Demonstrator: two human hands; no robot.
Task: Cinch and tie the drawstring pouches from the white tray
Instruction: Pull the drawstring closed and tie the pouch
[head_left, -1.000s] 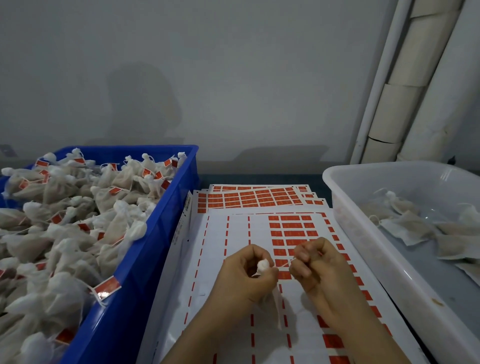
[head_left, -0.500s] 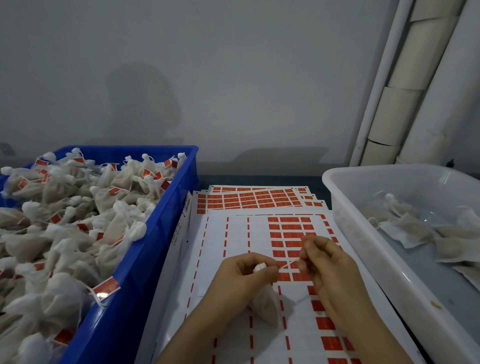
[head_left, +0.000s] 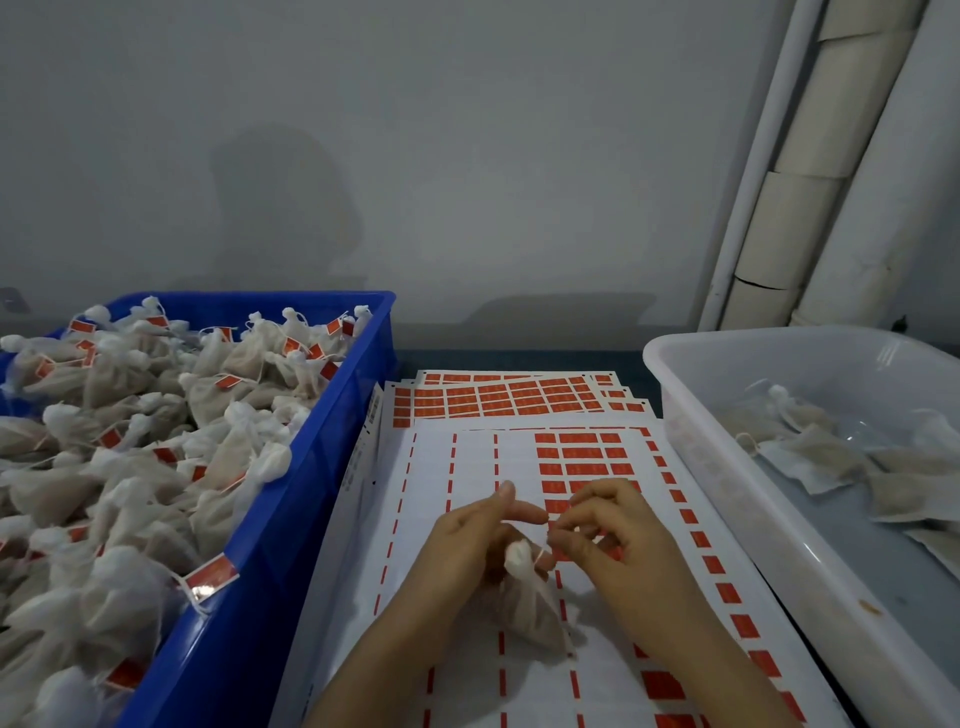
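Note:
A small beige mesh pouch (head_left: 530, 608) with a bunched white neck lies on the label sheets between my hands. My left hand (head_left: 472, 540) holds the pouch at its neck, index finger and thumb stretched forward. My right hand (head_left: 608, 535) pinches the thin drawstring (head_left: 543, 552) just right of the neck, fingers curled. The white tray (head_left: 691, 467) at the right holds several flat, untied pouches (head_left: 826, 457).
A blue bin (head_left: 291, 499) at the left is heaped with tied pouches carrying red tags. Sheets of red stickers (head_left: 519, 397) cover the table under and beyond my hands. A grey wall and white pipes (head_left: 810, 171) stand behind.
The pouch has dropped lower and now lies on the sheet. My left index finger has straightened out, and my right hand has moved closer to the pouch neck along the string.

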